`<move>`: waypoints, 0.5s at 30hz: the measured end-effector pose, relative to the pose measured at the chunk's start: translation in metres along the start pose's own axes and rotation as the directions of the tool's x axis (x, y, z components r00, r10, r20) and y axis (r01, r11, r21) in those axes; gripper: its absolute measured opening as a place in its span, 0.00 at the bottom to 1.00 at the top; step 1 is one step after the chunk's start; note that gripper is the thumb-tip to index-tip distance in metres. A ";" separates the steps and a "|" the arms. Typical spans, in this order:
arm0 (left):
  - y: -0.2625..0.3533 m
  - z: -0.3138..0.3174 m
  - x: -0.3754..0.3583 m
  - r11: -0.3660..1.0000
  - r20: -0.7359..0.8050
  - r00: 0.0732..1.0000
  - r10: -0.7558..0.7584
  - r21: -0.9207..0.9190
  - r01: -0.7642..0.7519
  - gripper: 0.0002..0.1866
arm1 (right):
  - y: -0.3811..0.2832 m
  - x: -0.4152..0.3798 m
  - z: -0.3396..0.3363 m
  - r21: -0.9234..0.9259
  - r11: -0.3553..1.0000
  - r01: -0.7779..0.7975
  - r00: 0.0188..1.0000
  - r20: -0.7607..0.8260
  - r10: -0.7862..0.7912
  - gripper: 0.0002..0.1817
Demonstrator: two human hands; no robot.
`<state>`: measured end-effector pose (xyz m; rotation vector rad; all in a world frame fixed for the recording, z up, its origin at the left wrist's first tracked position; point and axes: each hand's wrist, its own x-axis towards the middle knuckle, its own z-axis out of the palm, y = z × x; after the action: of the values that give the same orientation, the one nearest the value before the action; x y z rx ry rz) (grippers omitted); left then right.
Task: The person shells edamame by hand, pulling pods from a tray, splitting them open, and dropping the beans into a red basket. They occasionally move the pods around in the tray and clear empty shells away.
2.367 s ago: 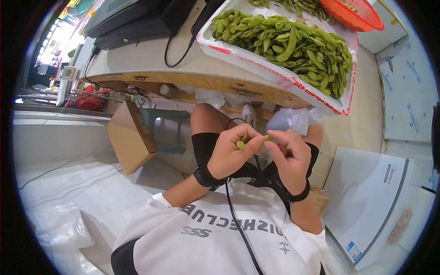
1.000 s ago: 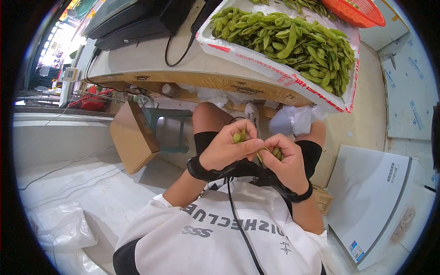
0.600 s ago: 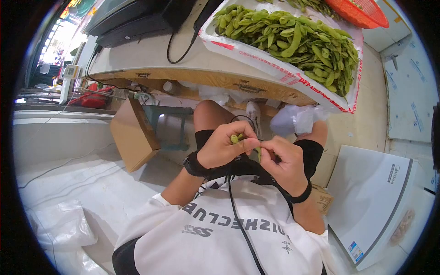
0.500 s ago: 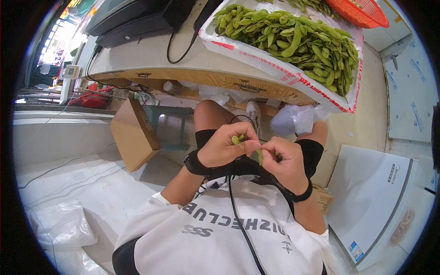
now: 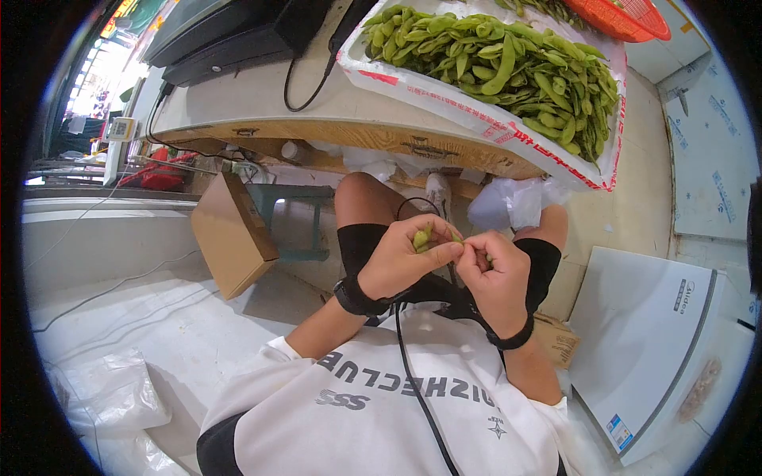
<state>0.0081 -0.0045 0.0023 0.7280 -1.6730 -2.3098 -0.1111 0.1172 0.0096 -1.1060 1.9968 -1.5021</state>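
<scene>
Above my lap both hands work close together, fingertips nearly meeting. My left hand [image 5: 401, 258] is closed around a few green edamame pods [image 5: 421, 238], which show between its curled fingers and thumb. Its thumb and forefinger pinch at the side facing the other hand. My right hand [image 5: 500, 278] is closed too, its thumb and forefinger pinching the tip of a pod at the left fingertips. A bit of green shows inside its curled fingers, mostly hidden. Beyond the hands, a white foam box [image 5: 476, 111] on the table holds a large heap of edamame pods [image 5: 508, 71].
An orange-red plastic basket [image 5: 627, 20] sits at the box's far corner. A black machine [image 5: 246, 40] with a cable stands on the table [image 5: 238, 103]. A cardboard box [image 5: 230, 234] is on the left, a white Midea appliance [image 5: 635, 341] on the right. A plastic bag [image 5: 516, 202] hangs near my knee.
The pod that pointed down between my hands no longer hangs there; a green end now shows at the left fingertips. Both hands have shifted slightly to the right.
</scene>
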 end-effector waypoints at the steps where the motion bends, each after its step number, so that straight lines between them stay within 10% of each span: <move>1: -0.004 0.000 0.000 1.000 0.002 1.000 0.027 0.005 -0.027 0.09 | 0.000 -0.001 0.000 0.007 1.000 -0.009 1.000 0.005 0.009 0.03; 15: -0.010 0.010 -0.001 0.975 -0.221 0.967 0.129 0.205 -0.083 0.08 | 0.009 -0.008 0.016 0.385 0.885 -0.261 0.956 -0.025 0.293 0.05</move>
<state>0.0050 0.0074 -0.0040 0.8852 -1.7949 -1.9233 -0.0979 0.1144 -0.0052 -0.5809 1.7224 -1.6997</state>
